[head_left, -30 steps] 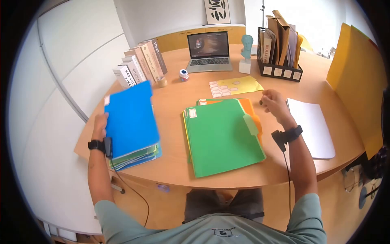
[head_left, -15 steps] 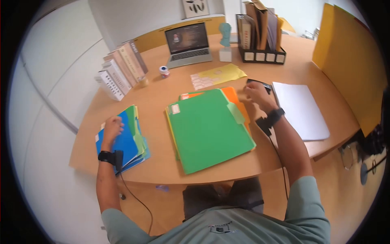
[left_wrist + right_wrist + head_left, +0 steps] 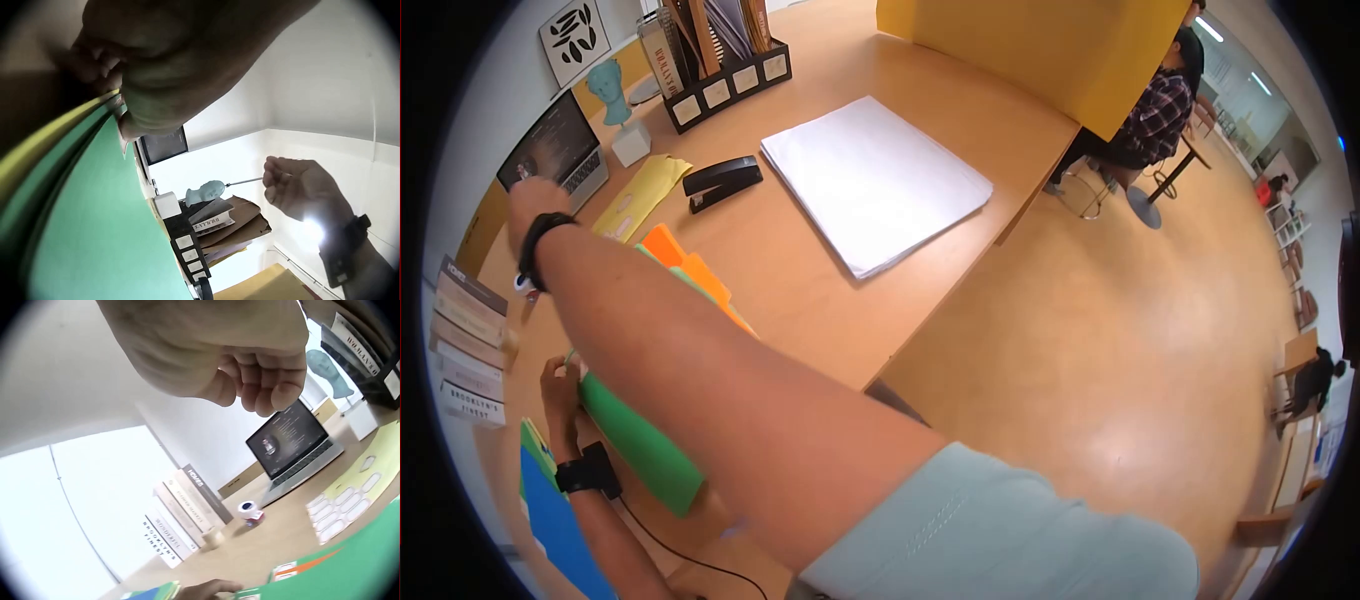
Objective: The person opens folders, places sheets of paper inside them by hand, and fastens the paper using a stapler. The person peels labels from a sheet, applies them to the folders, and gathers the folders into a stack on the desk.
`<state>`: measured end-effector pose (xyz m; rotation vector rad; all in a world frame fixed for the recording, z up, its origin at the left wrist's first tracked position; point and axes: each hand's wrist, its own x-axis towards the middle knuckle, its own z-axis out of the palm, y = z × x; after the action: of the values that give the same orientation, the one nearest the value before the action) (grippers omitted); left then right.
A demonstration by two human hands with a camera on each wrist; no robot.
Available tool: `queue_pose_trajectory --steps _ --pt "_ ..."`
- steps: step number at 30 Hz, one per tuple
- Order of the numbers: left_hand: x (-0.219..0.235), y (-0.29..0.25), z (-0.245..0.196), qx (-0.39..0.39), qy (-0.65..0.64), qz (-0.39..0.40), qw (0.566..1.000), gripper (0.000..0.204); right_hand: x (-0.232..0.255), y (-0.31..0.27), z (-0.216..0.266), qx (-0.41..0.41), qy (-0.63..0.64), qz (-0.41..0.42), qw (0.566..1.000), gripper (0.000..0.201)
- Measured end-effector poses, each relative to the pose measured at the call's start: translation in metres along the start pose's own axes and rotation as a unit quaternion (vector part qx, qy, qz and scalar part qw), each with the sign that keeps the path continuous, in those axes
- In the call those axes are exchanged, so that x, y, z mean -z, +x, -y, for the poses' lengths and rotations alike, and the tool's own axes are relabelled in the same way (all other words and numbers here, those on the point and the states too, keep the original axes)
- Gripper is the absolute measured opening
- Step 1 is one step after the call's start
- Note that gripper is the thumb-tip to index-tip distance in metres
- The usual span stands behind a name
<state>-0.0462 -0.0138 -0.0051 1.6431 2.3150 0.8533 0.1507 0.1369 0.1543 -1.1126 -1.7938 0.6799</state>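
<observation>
At the label edge of the green folder [image 3: 640, 445], my left hand [image 3: 560, 395] pinches the folders. In the left wrist view its thumb lies over the green cover [image 3: 94, 206], with a yellow folder [image 3: 37, 140] behind. My right hand [image 3: 237, 356] hovers above the desk, fingers loosely curled and nothing in them. In the head view the right forearm crosses over the green folders and hides part of them. An orange folder [image 3: 665, 245] shows from under the green one. Left of these lies the stack with a blue folder [image 3: 560, 530].
A black stapler [image 3: 730, 175] sits between a yellow sheet with label stickers [image 3: 645, 195] and a stack of white paper [image 3: 875, 190]. Farther back are a laptop [image 3: 294, 437], a bust [image 3: 608, 90], a black file holder [image 3: 730, 95] and upright books [image 3: 184, 519].
The blue folder has come down onto the left stack, and my left hand has moved from it to the green folders. My right hand has shifted left and the head view has turned right.
</observation>
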Motion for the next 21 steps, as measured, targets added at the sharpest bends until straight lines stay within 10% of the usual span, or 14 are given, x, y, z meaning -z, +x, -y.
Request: queue_pose_trajectory --steps 11,15,17,21 --pt "-0.025 0.019 0.035 -0.109 -0.096 -0.094 0.985 0.032 -0.045 -0.037 0.047 0.061 0.229 0.048 0.97 0.018" --pt "-0.025 0.003 0.002 -0.037 0.009 -0.117 0.992 0.029 -0.008 -0.032 -0.029 0.155 0.072 0.021 0.985 0.019" --pt "-0.036 -0.001 -0.01 0.009 -0.121 -0.098 0.988 0.033 0.041 -0.038 -0.06 0.046 0.027 0.136 0.989 0.024" --pt "-0.049 -0.008 -0.04 0.02 -0.227 -0.066 0.971 0.037 0.053 -0.045 -0.167 -0.032 0.032 0.001 0.999 0.015"
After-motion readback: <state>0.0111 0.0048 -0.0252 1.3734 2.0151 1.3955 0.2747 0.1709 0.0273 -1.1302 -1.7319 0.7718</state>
